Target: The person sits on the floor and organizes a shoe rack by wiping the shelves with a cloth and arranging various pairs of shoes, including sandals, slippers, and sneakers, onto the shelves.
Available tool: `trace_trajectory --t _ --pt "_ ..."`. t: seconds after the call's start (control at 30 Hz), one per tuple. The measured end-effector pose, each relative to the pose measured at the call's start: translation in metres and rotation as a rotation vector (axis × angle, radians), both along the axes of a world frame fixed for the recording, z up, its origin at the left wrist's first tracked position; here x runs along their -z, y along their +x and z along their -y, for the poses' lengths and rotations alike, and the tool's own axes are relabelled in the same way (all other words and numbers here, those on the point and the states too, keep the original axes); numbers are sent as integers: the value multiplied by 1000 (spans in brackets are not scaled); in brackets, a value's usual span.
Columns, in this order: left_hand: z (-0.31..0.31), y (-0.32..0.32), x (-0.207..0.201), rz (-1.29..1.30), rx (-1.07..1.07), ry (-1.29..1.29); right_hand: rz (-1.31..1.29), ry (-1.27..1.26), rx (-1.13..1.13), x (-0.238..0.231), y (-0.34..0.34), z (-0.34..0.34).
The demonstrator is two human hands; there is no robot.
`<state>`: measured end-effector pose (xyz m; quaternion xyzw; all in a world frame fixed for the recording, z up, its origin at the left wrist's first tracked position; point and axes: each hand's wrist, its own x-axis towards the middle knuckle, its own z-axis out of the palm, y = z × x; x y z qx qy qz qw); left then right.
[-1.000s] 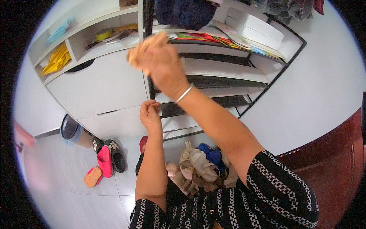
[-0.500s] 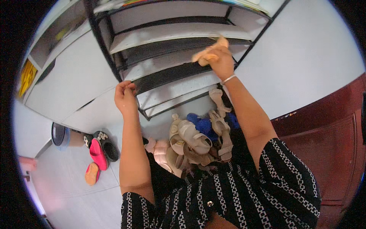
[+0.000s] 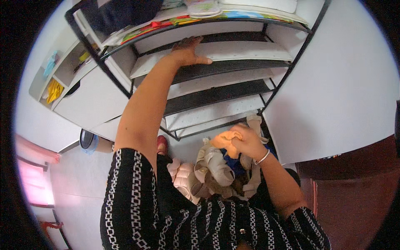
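"Looming largest, an open rack (image 3: 280,86) is being framed by thin black bars. What is being borne by them?"

"Long white boards (image 3: 243,51) are being carried one above another, with flat black strips (image 3: 216,96) between them."

"And below?"

"Pale, rounded shoes (image 3: 218,166), some strapped, some quilted, are being kept in a heap on the floor."

"Where is the soft stuff being held?"

"An orange cloth (image 3: 225,141), crumpled and matte, is being gripped by the bunched fingers of the right hand (image 3: 246,139). It is being held above the shoes, well apart from the left hand (image 3: 186,53)."

"How are the arms being posed?"

"The left one is being held outstretched, its fingers being spread wide over an upper board; whether that board is being pressed cannot be told. The right one is being held bent inward, a smooth silvery bracelet (image 3: 263,157) being worn at the wrist."
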<state>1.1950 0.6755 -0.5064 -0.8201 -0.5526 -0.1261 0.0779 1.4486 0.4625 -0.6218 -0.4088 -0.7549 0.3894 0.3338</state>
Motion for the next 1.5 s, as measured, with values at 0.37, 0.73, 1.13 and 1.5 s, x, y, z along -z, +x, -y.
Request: trace_trajectory --t 0.37,0.73,1.13,1.5 --pt "-4 20 -38 -138 3 -428 41 1 72 -14 37 -15" --pt "-2 12 -37 -116 -34 -355 39 80 76 -14 25 -10" --pt "6 1 -31 -123 -35 -176 -18 93 90 -17 24 -9" --pt "256 89 132 1499 15 -748 -581 -547 -159 23 0 8"
